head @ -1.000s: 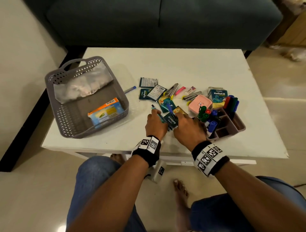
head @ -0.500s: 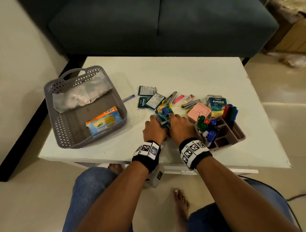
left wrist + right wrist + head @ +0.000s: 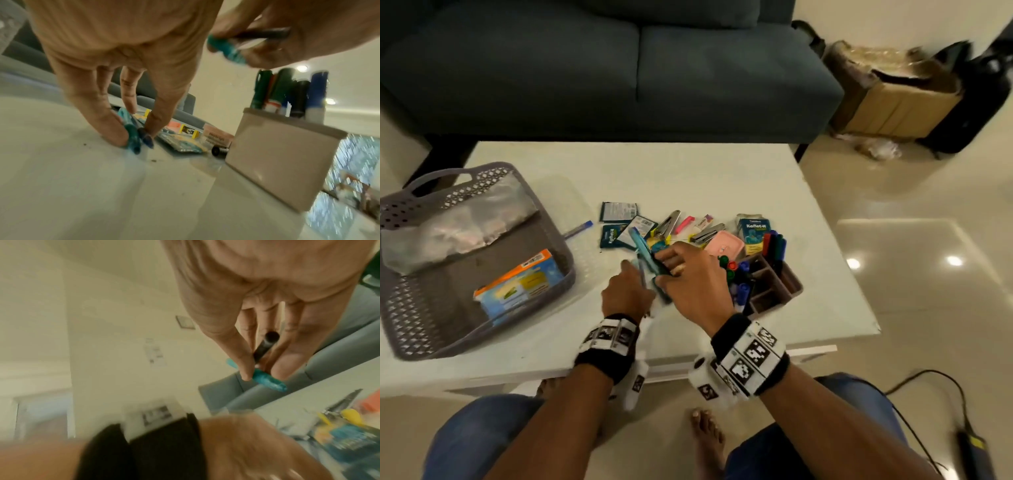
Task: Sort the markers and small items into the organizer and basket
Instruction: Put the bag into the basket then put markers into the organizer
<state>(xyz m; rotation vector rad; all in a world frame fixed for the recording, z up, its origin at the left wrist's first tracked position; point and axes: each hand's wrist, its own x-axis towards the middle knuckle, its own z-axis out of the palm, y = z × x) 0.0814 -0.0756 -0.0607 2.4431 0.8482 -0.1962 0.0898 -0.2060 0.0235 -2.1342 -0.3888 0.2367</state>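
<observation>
My right hand [image 3: 666, 270] is raised just above the pile, gripping a bundle of pens: a teal pen [image 3: 643, 250] and a black pen [image 3: 265, 347] show between its fingers [image 3: 244, 369]. To its left, my left hand [image 3: 631, 274] reaches down to the table and pinches a teal pen [image 3: 132, 138] and a dark blue pen [image 3: 147, 139] at their tips. The brown organizer [image 3: 787, 287] stands at the right with several markers [image 3: 774, 243] upright in it. At the left sits the grey basket [image 3: 551, 219].
Loose on the white table [image 3: 688, 178] lie sachets [image 3: 616, 236], metal clippers [image 3: 669, 222], a pink box [image 3: 724, 245] and a Koflet-H box [image 3: 755, 229]. A blue pen [image 3: 577, 229] lies beside the basket, which holds an orange-blue box [image 3: 517, 284] and a plastic bag [image 3: 455, 222].
My right hand has lifted off the table with the pens in its grip. My left hand has stayed low at the pile, pinching two more pens.
</observation>
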